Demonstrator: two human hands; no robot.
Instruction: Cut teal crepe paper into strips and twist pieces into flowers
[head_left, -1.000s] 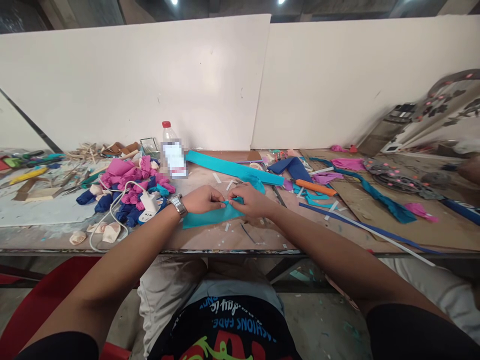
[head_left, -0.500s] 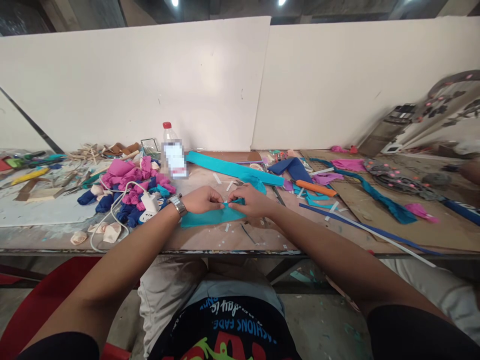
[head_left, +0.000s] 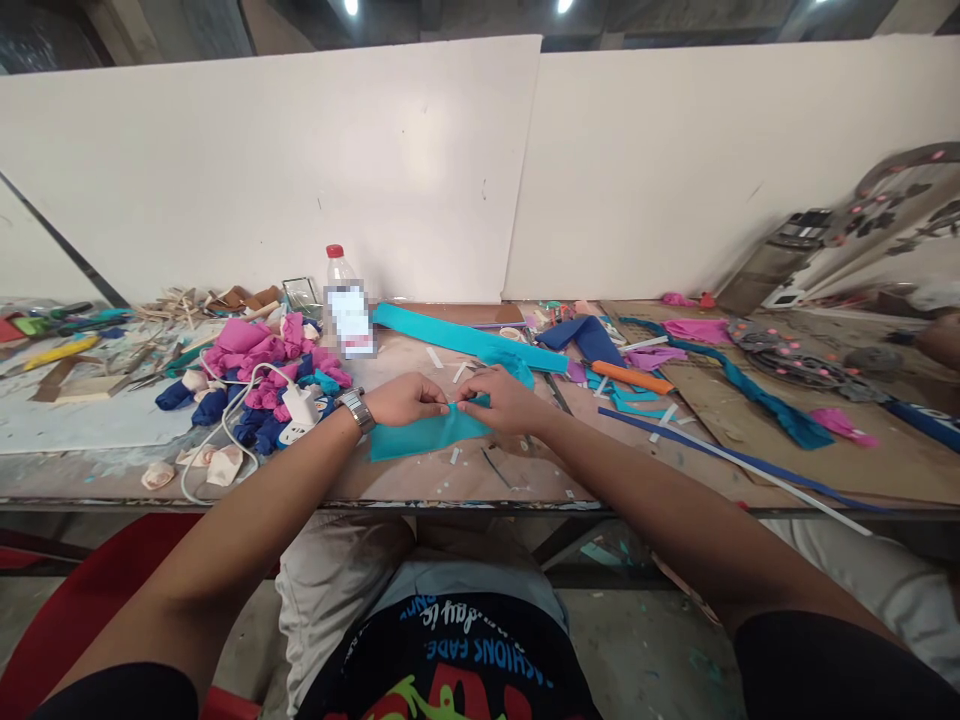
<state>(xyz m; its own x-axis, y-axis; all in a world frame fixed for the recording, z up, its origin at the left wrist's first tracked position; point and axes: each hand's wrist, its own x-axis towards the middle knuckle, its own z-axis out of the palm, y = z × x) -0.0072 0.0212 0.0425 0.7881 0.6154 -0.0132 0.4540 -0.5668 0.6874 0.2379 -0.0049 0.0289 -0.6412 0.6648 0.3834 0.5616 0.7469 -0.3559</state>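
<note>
My left hand [head_left: 406, 400] and my right hand [head_left: 501, 400] meet at the far edge of a turquoise crepe paper strip [head_left: 420, 438]. Both pinch that edge between thumb and fingers, the thumbs almost touching. The strip hangs toward me, close above the table, and its part behind the fingers is hidden. Just beyond my right hand a crumpled turquoise piece [head_left: 514, 368] lies by a long folded turquoise strip [head_left: 469, 338]. Small white strips [head_left: 460, 372] are scattered nearby.
Left of my hands are pink and blue paper bundles [head_left: 262, 385] and a white power strip [head_left: 296, 425] with its cord. A red-capped bottle [head_left: 339, 265] stands behind. To the right lie an orange cutter [head_left: 632, 377], a blue strip [head_left: 720, 455] and cardboard [head_left: 720, 400].
The lower left part of the turquoise strip has shifted slightly right and toward me. Both hands keep their pinch in nearly the same place.
</note>
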